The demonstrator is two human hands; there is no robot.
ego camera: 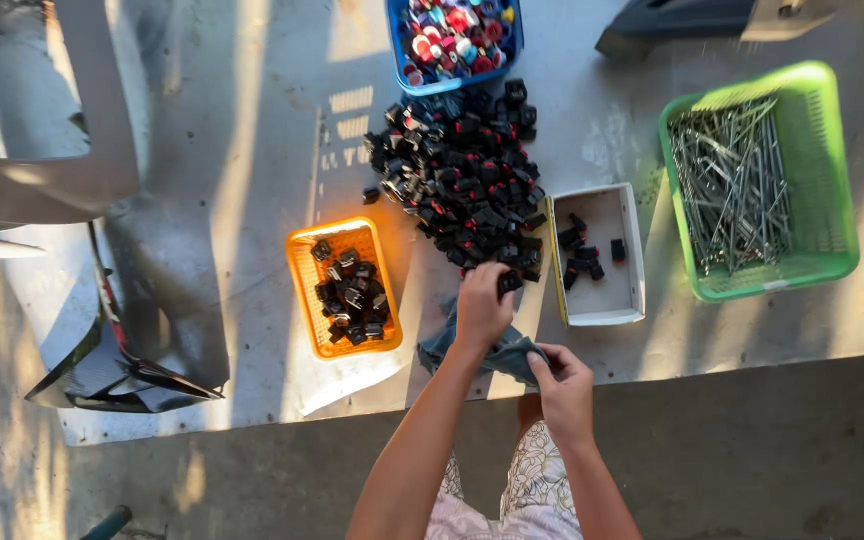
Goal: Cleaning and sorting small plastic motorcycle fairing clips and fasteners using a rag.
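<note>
A big heap of small black and red plastic parts lies on the grey concrete floor. My left hand is at the heap's near edge, its fingers closed on one black part. My right hand is lower down and pinches the edge of a grey-blue cloth that lies under both hands. An orange basket to the left holds several of the black parts. A white box to the right holds a few more.
A green basket full of long metal nails stands at the right. A blue bin of coloured caps sits beyond the heap. Dark plastic panels lie at the left, and a grey panel lies above them. My knees show at the bottom.
</note>
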